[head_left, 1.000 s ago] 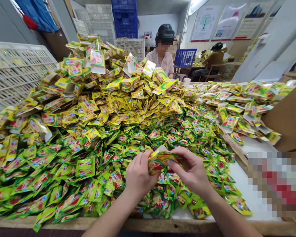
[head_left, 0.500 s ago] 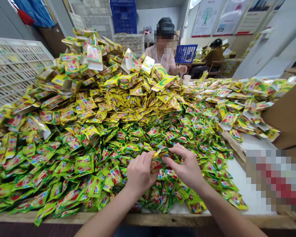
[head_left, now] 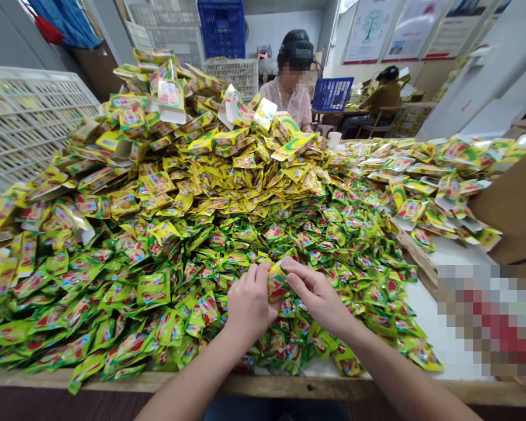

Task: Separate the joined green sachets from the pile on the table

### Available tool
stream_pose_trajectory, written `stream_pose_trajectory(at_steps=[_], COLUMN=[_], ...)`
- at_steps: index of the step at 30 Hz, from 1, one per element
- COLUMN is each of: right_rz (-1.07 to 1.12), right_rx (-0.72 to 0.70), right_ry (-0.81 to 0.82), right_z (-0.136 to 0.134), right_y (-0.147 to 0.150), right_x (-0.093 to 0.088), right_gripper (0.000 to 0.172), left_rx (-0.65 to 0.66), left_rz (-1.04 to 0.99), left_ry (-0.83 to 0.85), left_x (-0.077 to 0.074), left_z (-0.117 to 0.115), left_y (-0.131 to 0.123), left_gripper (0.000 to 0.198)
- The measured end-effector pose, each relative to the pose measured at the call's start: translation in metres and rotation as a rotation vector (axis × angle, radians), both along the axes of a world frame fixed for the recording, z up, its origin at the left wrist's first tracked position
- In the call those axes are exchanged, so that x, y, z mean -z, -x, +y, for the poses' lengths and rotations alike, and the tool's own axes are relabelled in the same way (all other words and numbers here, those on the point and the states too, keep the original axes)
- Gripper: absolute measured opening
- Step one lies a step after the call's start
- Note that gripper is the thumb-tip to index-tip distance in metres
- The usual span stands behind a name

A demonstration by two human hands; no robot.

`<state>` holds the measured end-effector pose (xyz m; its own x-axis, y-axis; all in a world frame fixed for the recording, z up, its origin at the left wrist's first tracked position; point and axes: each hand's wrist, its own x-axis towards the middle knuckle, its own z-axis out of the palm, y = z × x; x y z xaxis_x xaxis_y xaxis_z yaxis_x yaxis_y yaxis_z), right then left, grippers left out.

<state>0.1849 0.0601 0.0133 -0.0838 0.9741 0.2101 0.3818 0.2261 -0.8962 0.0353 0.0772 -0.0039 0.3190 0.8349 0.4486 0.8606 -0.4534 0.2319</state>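
My left hand (head_left: 251,298) is closed around a small yellow and green carton (head_left: 277,283) with red fruit printed on it. The carton's pale end flap stands up at the top. At that end my right hand (head_left: 318,292) has its thumb and fingers pinched on the flap; the fingertips are partly hidden. Below and around both hands lies a deep spread of green sachets (head_left: 153,289). Farther back the heap turns into yellow sachets (head_left: 245,181).
Open cartons (head_left: 131,117) top the heap at the left, and more cartons (head_left: 421,193) lie at the right. A white crate (head_left: 30,123) stands left, a cardboard box (head_left: 512,204) right. A wooden rim (head_left: 307,386) edges the table. Across it sits a person (head_left: 289,88); another works behind.
The carton's end flap now stands up pale, where it was bent among my right fingers before. My right hand has shifted slightly left. The person opposite has lowered a hand.
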Motion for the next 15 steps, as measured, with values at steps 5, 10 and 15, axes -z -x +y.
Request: stream_pose_trajectory(at_steps=[5,10,15], right_rz=[-0.220,-0.036,0.138], right_rx=[-0.055,0.130,0.117], right_ry=[-0.050,-0.137,-0.060], right_z=[-0.006,-0.004,0.000], right_y=[0.009,0.006,-0.007], right_x=[-0.001,-0.011,-0.018], right_gripper=[0.016,0.015,0.018], left_rx=[0.062,0.190,0.403], left_rz=[0.042,-0.251,-0.646], left_ry=[0.020,-0.081,0.437], left_x=[-0.001,-0.010,-0.015], left_z=[0.000,0.009,0.014], left_y=[-0.001,0.007,0.019], left_gripper=[0.039,0.053,0.041])
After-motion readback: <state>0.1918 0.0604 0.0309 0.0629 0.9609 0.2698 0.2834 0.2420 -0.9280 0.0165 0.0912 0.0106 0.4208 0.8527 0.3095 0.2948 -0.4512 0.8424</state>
